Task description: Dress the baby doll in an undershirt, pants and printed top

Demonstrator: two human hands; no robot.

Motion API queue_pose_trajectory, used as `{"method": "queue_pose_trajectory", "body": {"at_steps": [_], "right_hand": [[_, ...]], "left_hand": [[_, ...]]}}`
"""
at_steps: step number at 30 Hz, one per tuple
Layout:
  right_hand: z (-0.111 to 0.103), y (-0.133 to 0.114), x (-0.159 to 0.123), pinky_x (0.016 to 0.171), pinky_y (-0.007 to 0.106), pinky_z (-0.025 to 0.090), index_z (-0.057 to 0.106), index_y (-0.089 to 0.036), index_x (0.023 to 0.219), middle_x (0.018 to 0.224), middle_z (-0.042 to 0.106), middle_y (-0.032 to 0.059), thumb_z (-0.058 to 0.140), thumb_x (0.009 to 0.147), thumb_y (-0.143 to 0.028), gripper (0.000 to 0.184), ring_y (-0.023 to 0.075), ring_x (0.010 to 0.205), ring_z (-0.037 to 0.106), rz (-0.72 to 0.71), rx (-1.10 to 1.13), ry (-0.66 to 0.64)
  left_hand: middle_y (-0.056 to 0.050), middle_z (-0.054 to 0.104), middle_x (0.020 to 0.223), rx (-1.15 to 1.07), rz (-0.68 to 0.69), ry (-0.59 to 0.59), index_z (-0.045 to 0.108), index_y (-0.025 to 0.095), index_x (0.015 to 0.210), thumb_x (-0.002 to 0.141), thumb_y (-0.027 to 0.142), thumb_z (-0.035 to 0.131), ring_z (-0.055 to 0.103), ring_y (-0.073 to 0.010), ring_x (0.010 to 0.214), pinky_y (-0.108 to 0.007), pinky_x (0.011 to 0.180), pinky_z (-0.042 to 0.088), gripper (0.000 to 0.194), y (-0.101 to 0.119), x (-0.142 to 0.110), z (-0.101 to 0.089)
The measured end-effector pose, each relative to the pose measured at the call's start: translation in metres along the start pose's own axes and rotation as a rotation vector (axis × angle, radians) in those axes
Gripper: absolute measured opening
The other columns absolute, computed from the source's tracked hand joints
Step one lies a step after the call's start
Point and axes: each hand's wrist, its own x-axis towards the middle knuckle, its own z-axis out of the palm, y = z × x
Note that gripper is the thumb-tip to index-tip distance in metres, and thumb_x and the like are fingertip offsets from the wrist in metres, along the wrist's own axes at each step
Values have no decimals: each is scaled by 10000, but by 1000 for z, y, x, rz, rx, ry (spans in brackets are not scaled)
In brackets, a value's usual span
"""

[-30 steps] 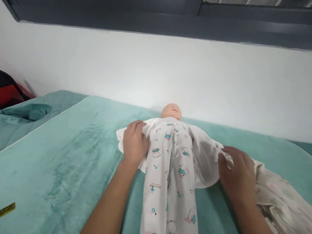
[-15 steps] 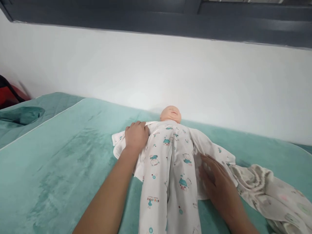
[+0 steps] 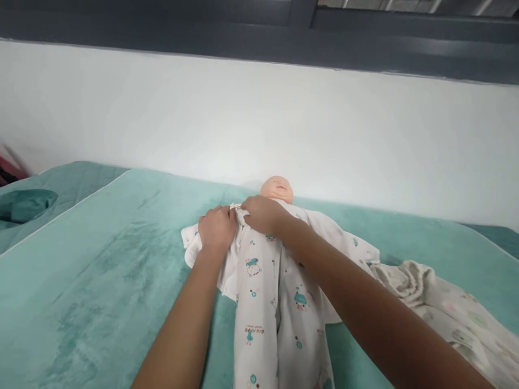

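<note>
A baby doll (image 3: pixel 277 187) lies on its back, its head near the wall. It has on a white long-sleeved baby shirt (image 3: pixel 340 237) with sleeves spread. White printed baby pants (image 3: pixel 255 302) lie lengthwise over its front, the legs running towards me. Closed over cloth at the doll's shoulder, on the left of the view, is my left hand (image 3: pixel 219 229). My right hand (image 3: pixel 265 213) reaches across the chest and pinches the upper edge of the pants, beside my left hand. Its fingertips are partly hidden by the back of the hand.
A teal padded bed cover (image 3: pixel 121 281) lies beneath everything, against a white wall (image 3: pixel 227 119). Crumpled light printed clothing (image 3: pixel 441 308) lies at the right, touching the shirt's sleeve. A dark window frame (image 3: pixel 243 32) runs above. Something red (image 3: pixel 12 167) shows at the left edge.
My right hand has moved left from beside the shirt, across the doll, and taken hold of the pants' upper edge. My left hand stays at the same shoulder, fingers more curled.
</note>
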Motion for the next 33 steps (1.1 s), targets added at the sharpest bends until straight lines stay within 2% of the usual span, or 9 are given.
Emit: {"method": "queue_pose_trajectory", "body": {"at_steps": [3,6,12,16,19,22,27,33], "right_hand": [[-4,-7,26,754,305,464,673,-134,956,993,682,112,479,872,-140,211,229,922,631,-12,-29,-114],[-2,-12,34,709,303,449,674,-134,885,905,685,103,505,857,-144,171,225,843,636,-5,-47,-174],[-3,-7,33,691,281,425,661,-161,981,952,682,85,513,884,-225,188,208,851,627,-45,-57,-197],[-13,-2,27,683,277,413,634,-186,1112,974,673,79,519,899,-274,258,201,835,626,-64,-79,-192],[-25,4,19,686,282,416,628,-191,1125,978,659,81,542,913,-362,286,199,819,625,-52,-105,-179],[-36,14,10,687,281,413,647,-187,1025,940,647,74,602,887,-422,276,192,810,614,-1,-120,-124],[-49,35,-1,657,282,376,638,-185,764,713,562,43,762,762,-370,223,207,817,591,154,-71,35],[-51,48,-14,666,285,360,564,-171,625,600,460,20,825,686,-285,291,205,815,576,118,134,207]], "left_hand": [[-101,713,963,10,-6,-18,688,212,844,947,284,304,634,-284,979,-371,789,421,404,-2,1,0],[-111,719,951,19,-16,-28,694,209,838,939,296,321,641,-298,968,-381,778,419,396,-4,2,0],[-122,724,949,-1,-43,-15,711,213,891,957,356,304,644,-290,983,-366,775,423,437,-3,3,0],[-112,721,988,-19,-39,28,701,211,899,960,342,304,644,-283,973,-357,768,418,423,-3,2,-1],[-113,715,994,-37,-45,79,688,209,886,967,352,285,642,-286,962,-358,760,413,436,-5,2,0],[-123,709,985,-63,-76,98,677,211,905,970,350,266,643,-289,939,-358,733,410,439,-7,3,1],[-127,703,976,-105,-131,45,652,222,939,968,362,277,647,-298,906,-357,681,412,401,-8,4,3],[-129,707,980,-76,-157,-52,645,220,934,921,238,346,657,-298,924,-360,692,430,301,-13,6,5]]}}
